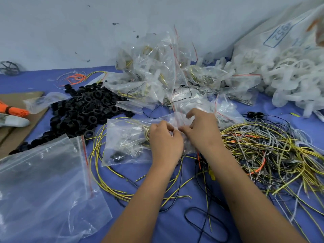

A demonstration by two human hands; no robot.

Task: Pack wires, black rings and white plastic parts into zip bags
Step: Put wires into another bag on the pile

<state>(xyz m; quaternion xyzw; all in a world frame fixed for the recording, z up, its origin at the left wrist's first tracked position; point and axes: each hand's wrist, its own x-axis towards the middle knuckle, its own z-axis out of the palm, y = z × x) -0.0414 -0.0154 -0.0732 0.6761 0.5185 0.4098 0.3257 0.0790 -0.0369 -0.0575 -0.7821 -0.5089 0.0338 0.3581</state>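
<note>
Work surface: blue cloth (pixel 157 221) over the whole bench, meeting a pale wall (pixel 70 28) with dark scuffs across the top of the frame; far left, brown cardboard (pixel 19 120) bearing an orange bundle (pixel 14 109); upper left, a dark spoked wheel (pixel 9 67) at the wall's foot; lower left, a large empty zip bag (pixel 43 186) with red seal strip, lying flat; above it, left of centre, a heap of black rings (pixel 84 109) with loose orange wire (pixel 77 78) behind; centre, the small zip bag (pixel 129 139) in work, lying on yellow-green wires (pixel 105 181), holding wire and a black ring inside; left hand (pixel 164 142) with fingers curled, pinching the bag's open right end; right hand (pixel 201 128) likewise pinching that end, fingertips of both nearly meeting; upper centre, a pile of filled zip bags (pixel 157 76) against the wall; right of the hands, a tangled mass of wires (pixel 271 151), yellow, grey, black, orange; upper right, white plastic parts (pixel 289 81) spilling from a large printed sack (pixel 280 35).
</note>
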